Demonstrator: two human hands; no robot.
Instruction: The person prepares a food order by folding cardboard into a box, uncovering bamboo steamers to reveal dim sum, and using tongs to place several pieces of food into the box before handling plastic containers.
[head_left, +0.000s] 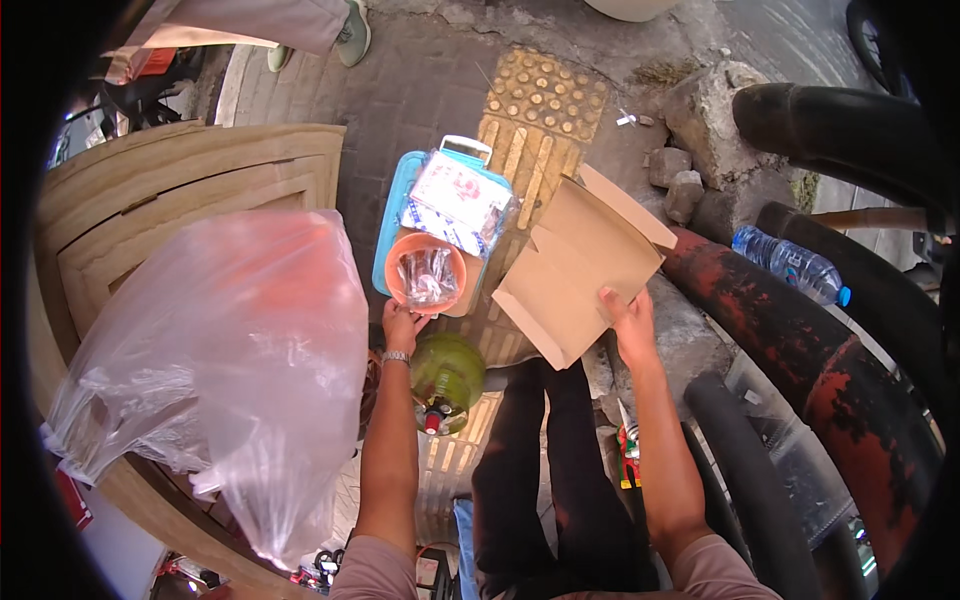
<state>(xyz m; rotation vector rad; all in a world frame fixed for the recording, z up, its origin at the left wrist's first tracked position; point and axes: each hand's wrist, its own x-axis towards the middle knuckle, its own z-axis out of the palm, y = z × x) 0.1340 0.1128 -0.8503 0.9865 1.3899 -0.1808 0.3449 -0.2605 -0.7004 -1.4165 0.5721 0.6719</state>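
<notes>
My right hand (634, 322) grips the near right edge of an unfolded brown cardboard box (592, 259), its thumb on the inner face. My left hand (403, 328) is at the near rim of an orange plastic bowl (396, 279) holding clear plastic packets (429, 276). Its fingers reach partly under the bowl, so whether they grip it cannot be told. The bowl sits on a blue-lidded container (385, 225) with a white handle. Beyond the bowl, a clear bag of printed paper or boxes (461, 196) rests on the same lid. Brown cardboard (474, 289) shows beside the bowl.
A large clear plastic bag (262, 360) covers much of a wooden cabinet (195, 161) at left. A green jug (448, 375) stands below the bowl. At right are thick black-and-red pipes (757, 292), a water bottle (791, 264) and rocks (712, 120). Another person's shoe (352, 34) shows at the top.
</notes>
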